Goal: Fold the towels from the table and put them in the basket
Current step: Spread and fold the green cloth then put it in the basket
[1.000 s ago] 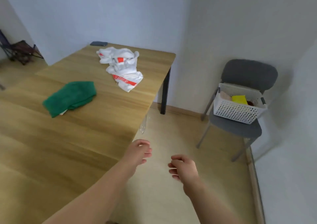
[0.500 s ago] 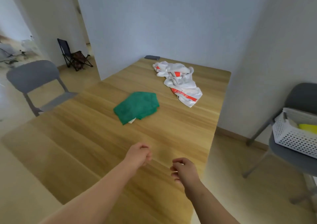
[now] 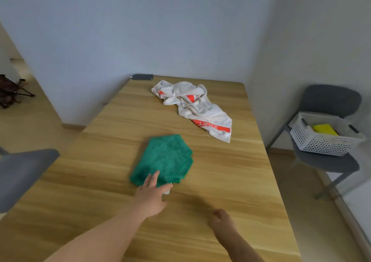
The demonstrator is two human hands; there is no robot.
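Left hand [image 3: 150, 193] has shot forward from where it hung, and its straight, slightly spread fingers now touch the near edge of the green towel [image 3: 166, 157], a fuzzy, loosely folded heap mid-table [image 3: 90, 191]. Right hand [image 3: 220, 221] hovers, fingers loosely curled, holding nothing. White towel [image 3: 192, 105], red-striped, lies crumpled farther back.

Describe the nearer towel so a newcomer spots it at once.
Two towels lie apart on the wooden table. The green towel lies nearest the person, at the left hand. It is plain and loosely folded; the white towel behind is crumpled with orange stripes.
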